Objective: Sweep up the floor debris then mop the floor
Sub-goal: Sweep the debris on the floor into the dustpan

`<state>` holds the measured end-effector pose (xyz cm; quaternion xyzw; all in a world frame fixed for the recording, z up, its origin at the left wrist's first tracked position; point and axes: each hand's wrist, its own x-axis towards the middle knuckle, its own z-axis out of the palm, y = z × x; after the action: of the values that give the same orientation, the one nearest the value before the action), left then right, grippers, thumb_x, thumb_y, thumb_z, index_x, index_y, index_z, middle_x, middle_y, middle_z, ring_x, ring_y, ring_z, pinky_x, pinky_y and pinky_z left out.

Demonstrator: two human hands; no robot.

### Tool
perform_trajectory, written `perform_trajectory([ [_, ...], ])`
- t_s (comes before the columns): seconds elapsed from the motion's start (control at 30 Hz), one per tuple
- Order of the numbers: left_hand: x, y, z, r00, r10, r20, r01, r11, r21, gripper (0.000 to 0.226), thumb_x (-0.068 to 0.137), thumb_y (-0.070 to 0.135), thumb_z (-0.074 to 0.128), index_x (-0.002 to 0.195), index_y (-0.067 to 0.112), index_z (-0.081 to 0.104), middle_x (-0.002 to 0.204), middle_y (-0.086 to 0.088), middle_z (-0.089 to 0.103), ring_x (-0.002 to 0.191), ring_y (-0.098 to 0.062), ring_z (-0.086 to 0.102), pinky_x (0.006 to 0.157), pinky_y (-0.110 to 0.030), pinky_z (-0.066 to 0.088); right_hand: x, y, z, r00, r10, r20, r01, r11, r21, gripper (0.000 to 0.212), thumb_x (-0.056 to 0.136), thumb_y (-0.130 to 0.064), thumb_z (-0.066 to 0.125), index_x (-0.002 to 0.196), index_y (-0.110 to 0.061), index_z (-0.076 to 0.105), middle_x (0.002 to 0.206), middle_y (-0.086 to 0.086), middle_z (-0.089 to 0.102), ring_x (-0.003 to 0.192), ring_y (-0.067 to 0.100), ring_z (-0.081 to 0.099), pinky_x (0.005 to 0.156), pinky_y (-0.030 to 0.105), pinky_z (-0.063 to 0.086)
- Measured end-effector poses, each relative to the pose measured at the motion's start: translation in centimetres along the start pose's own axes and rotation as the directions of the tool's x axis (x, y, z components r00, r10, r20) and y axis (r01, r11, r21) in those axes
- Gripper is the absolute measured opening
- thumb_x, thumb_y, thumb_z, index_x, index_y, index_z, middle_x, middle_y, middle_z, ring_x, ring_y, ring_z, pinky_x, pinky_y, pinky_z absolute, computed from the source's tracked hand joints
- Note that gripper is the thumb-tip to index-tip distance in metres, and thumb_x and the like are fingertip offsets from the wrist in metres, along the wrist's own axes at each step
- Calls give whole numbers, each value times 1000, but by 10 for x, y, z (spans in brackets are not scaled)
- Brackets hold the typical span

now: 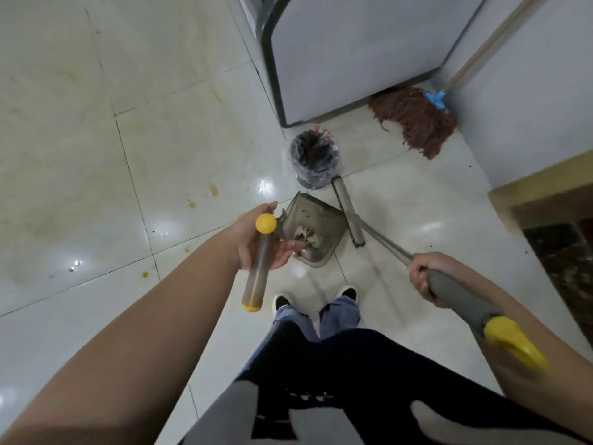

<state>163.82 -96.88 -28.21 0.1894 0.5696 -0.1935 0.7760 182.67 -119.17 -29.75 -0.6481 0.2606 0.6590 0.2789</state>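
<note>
Down at the middle of the tiled floor (pixel 80 123), the sweeping stage is nearing its end: the grey dustpan (pixel 313 232) is already holding a small heap of debris (pixel 306 235), and the lined trash bin (pixel 315 159) is standing just beyond it at twelve o'clock. The left hand (pixel 256 240) is steadying the dustpan's yellow-capped handle (pixel 258 263), its fingers (pixel 282 252) lying loosely around the shaft in a relaxed, fairly wide hold. The right hand (pixel 425 277) is gripping the broom handle (pixel 459 295) with its fingers curled tight, the broom head (pixel 348 213) resting just beside the pan at three o'clock. Yellowish stains (pixel 213 190) and specks at nine o'clock are still waiting, and the string mop (pixel 417 120) is leaning untouched at one o'clock, so emptying and mopping remain.
</note>
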Motion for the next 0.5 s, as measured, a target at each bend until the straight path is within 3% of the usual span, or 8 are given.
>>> perform_trajectory([
  [0.13,7,4,-2,1000,-3,6,4,994,-112,59,87,52,44,100,-6,47,70,-28,66,42,-21,63,40,-24,53,-1,16,-6,999,47,27,-46,999,-23,63,96,-7,33,33,-9,38,24,1,33,14,10,32,24,6,27],
  [0.3,13,-1,-1,1000,4,29,2,977,-211,60,90,49,44,87,-10,50,71,-32,64,39,-20,61,36,-24,51,-3,28,-17,996,87,-7,-87,996,16,41,96,-9,29,56,-14,31,25,1,32,14,10,31,23,7,27],
  [0.43,18,-19,-1,997,-42,69,54,981,-188,55,94,44,40,101,-9,50,66,-26,65,37,-19,60,30,-22,46,-2,37,-11,992,120,-25,-119,993,23,40,96,-8,30,56,-14,29,23,1,31,13,10,30,22,7,26],
  [0.5,19,-29,-1,997,-22,76,35,984,-175,44,95,31,42,93,-10,57,70,-25,65,40,-21,63,30,-21,46,-3,41,-8,992,124,-27,-124,992,7,40,96,-8,31,56,-14,29,23,1,31,13,10,29,22,7,26],
])
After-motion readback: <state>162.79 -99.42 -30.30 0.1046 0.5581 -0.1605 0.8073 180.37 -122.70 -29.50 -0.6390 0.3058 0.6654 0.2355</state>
